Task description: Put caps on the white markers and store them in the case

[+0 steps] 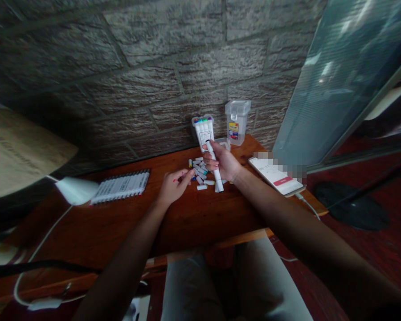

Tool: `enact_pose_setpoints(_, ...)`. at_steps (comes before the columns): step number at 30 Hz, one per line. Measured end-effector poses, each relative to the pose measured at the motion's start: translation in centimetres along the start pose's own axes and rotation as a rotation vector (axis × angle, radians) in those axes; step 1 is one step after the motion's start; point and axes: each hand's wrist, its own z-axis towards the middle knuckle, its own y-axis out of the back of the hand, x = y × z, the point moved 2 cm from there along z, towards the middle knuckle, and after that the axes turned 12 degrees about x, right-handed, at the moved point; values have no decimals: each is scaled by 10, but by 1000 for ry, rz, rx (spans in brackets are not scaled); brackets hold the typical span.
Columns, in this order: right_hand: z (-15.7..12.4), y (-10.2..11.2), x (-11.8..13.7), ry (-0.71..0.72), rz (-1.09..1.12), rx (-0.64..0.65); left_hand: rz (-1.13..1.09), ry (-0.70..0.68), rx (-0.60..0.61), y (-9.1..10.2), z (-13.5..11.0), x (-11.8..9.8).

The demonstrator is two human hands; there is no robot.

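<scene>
A white marker (215,171) with dark ends is gripped in my right hand (225,159), tilted over the wooden table. My left hand (175,185) is at the left side of a loose pile of marker caps (199,169). Its thumb and fingers are drawn together at the pile; whether a cap sits between them is hidden. Red marks show on its fingers. Behind the pile stands a clear case of markers (203,129) with coloured ends. The pile has mostly white caps, some with blue, yellow or teal ends.
A row of white markers (122,186) lies on the table (200,223) at the left. A clear lidded container (238,122) stands by the brick wall. To the right lies a phone (277,174) with a charging cable (309,205). A lamp (75,191) is at the left.
</scene>
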Motion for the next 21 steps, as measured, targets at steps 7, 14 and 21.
enact_pose_setpoints(7,-2,-6,0,46,-17,-23,-2,13,9,-1,-1,1)
enact_pose_setpoints(14,-1,-2,-2,113,-103,-26,-3,3,13,-1,-1,0)
enact_pose_setpoints(21,-1,-2,-2,115,-142,-41,11,-3,6,0,-1,-1)
